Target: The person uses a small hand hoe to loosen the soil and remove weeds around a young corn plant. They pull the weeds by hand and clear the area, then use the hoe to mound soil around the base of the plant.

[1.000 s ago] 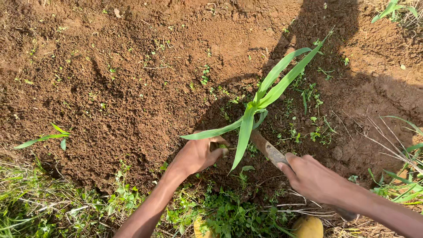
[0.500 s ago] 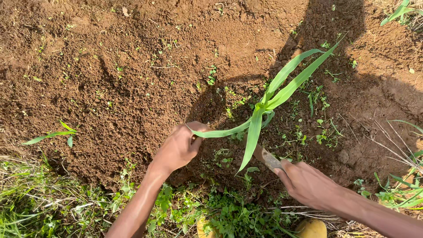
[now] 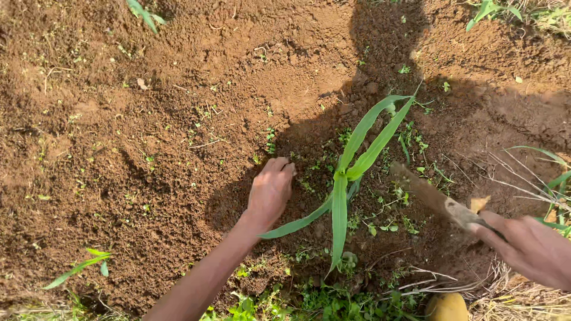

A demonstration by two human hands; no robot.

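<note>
A young maize plant (image 3: 351,169) with long green leaves grows out of loose brown soil (image 3: 148,119). My left hand (image 3: 270,193) rests palm-down on the soil just left of its stem, fingers together, reaching toward small weeds (image 3: 312,169). My right hand (image 3: 529,249) at the right edge grips the handle of a soil-caked blade tool (image 3: 428,193). The blade points up-left, its tip lifted a short way right of the plant. Small weeds (image 3: 392,220) lie scattered under the blade.
Another small seedling (image 3: 80,268) stands at the lower left. Thick green weeds (image 3: 315,300) line the bottom edge. Dry stalks and grass blades (image 3: 535,178) lie at the right. A yellow boot toe (image 3: 447,308) shows at the bottom. My shadow covers the plant.
My left hand let go of the leaf and moved up onto the soil beside the stem. My right hand drew the tool out to the right, away from the plant's base.
</note>
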